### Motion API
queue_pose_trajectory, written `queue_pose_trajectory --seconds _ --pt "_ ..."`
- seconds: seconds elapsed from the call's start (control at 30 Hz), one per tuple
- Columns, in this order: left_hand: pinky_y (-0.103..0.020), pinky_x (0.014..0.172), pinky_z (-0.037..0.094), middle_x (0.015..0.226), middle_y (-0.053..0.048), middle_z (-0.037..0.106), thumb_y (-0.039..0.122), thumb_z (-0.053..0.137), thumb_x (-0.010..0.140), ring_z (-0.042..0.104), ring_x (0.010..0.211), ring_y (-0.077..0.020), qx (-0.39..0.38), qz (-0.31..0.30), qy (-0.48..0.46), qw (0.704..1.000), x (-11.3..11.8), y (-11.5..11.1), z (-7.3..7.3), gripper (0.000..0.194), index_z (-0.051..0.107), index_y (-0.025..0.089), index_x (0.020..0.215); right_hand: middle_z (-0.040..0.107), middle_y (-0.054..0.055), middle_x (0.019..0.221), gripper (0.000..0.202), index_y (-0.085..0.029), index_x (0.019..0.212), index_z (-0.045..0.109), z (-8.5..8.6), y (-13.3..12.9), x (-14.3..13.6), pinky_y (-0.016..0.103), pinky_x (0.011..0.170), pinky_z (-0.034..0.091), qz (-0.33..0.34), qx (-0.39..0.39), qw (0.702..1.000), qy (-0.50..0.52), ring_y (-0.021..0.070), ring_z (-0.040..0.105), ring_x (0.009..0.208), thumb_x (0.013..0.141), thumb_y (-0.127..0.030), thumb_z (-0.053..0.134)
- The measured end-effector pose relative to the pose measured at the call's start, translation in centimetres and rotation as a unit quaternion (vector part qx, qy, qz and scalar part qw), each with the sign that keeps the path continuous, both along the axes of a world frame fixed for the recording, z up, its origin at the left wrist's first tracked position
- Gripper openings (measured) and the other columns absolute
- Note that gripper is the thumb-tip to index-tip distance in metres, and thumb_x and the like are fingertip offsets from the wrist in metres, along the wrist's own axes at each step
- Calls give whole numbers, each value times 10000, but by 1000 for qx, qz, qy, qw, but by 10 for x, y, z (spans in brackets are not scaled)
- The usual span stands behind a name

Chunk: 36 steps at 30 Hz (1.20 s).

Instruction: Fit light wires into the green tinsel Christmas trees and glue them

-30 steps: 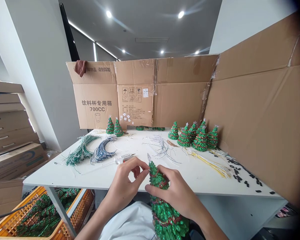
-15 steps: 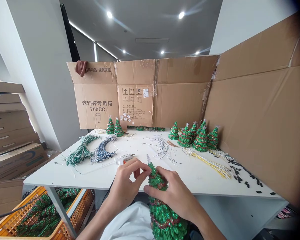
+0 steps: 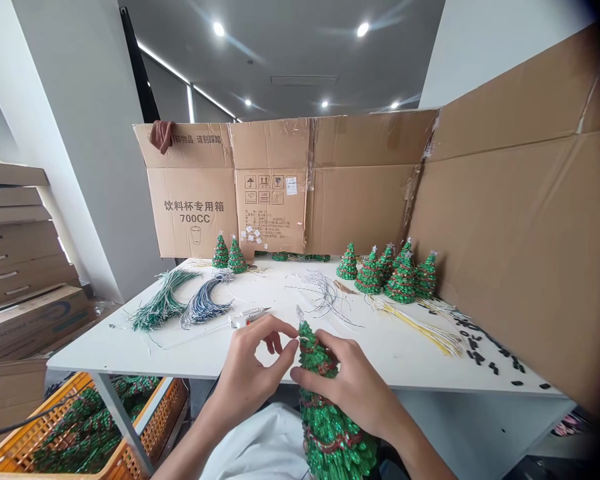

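A green tinsel tree point(image 3: 330, 427) with red garland and a clear pointed tip leans over my lap at the table's front edge. My right hand point(image 3: 347, 380) grips its upper part, thumb on one side and fingers on the other. Beside the top of the tree, my left hand point(image 3: 263, 357) has its thumb and forefinger close together at a small pale bit by the branches; what they pinch is too small to name. A glue gun point(image 3: 247, 318) lies behind my left hand.
Green wires point(image 3: 163, 300), blue wires point(image 3: 207, 300) and yellow-white wires point(image 3: 420, 327) lie on the white table point(image 3: 190, 353). Finished small trees point(image 3: 401, 280) stand right, near scattered black pieces point(image 3: 475, 347). Cardboard point(image 3: 360, 207) walls the back. An orange crate point(image 3: 167, 413) sits below left.
The tree and my right hand have shifted slightly to the right. My left thumb and forefinger have drawn back a little from the branches.
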<state>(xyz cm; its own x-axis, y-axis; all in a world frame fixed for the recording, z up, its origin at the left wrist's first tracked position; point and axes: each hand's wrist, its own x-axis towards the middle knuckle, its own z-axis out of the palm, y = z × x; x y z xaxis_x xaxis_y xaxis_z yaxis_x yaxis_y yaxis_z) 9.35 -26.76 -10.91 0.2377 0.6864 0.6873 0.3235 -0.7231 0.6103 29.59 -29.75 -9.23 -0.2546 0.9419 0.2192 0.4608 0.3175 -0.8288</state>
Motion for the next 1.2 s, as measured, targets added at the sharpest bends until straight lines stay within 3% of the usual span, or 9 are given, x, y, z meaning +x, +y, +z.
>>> queue_pose_trajectory --seconds 0.53,0.83,1.03,1.2 --pt "-276 720 469 867 28 666 121 638 982 599 737 -126 9 -3 34 999 3 6 -9 117 672 229 952 523 -70 750 387 -230 824 529 -2 -2 -1 276 664 367 -2 3 1000 -1 155 472 733 917 -457 828" --pt "-276 701 457 866 31 656 96 634 989 579 717 -125 41 11 93 995 1 4 -8 140 657 231 965 537 -71 741 346 -230 816 538 -2 0 -3 272 663 379 -6 7 1000 -4 154 467 727 901 -392 833" --pt "-292 706 481 848 26 644 128 666 1001 599 712 -134 85 18 75 993 -2 3 -6 115 680 238 1034 573 -62 775 294 -228 871 591 -2 1 -2 276 686 392 8 4 1000 -2 164 494 752 917 -406 820" --pt "-284 759 534 1030 -27 740 89 637 1046 679 857 -150 188 -26 99 977 -5 7 -6 219 702 247 1182 514 -74 754 394 -228 835 560 -5 1 -2 271 666 371 -2 13 1000 -16 153 447 742 916 -496 836"
